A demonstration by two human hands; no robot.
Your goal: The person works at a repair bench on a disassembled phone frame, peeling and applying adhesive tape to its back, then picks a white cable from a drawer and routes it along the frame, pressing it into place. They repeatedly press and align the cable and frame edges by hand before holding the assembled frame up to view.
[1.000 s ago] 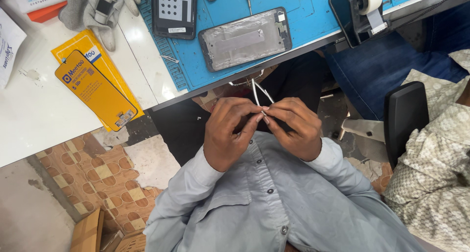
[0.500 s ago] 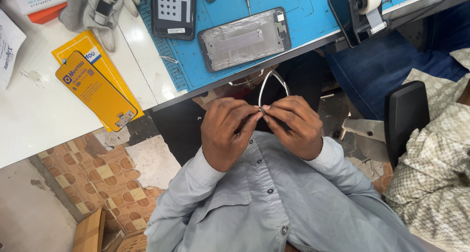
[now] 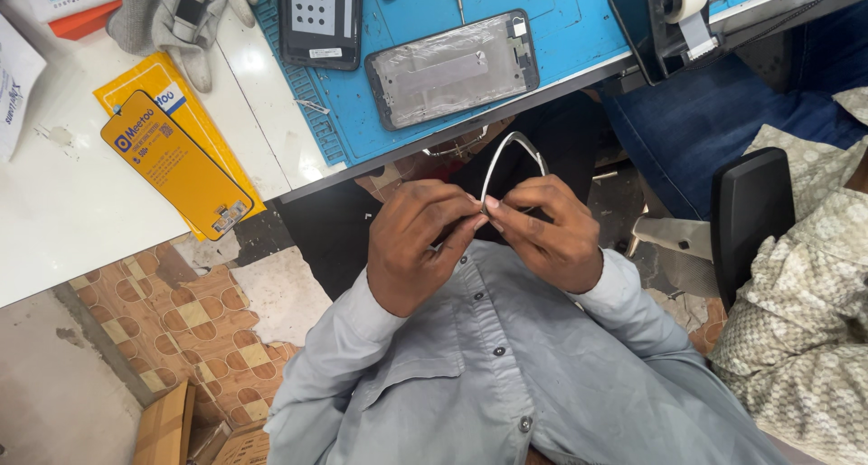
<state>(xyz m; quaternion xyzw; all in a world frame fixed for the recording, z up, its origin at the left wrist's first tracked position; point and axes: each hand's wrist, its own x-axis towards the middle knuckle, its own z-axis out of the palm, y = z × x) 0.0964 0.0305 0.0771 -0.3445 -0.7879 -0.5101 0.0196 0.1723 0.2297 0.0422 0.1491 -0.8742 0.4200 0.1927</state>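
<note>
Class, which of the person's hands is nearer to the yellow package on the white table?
Left. The left hand is down and right of the yellow package; the right hand lies farther right, beyond it. Both pinch a thin white strip.

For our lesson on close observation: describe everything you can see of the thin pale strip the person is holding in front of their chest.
The strip is thin, narrow and whitish, perhaps plastic film or tape. It is bent into an upright loop, its two ends meeting low down. There the left hand and the right hand pinch it between fingertips. The loop arches up toward the edge of the blue mat, touching nothing else.
</note>
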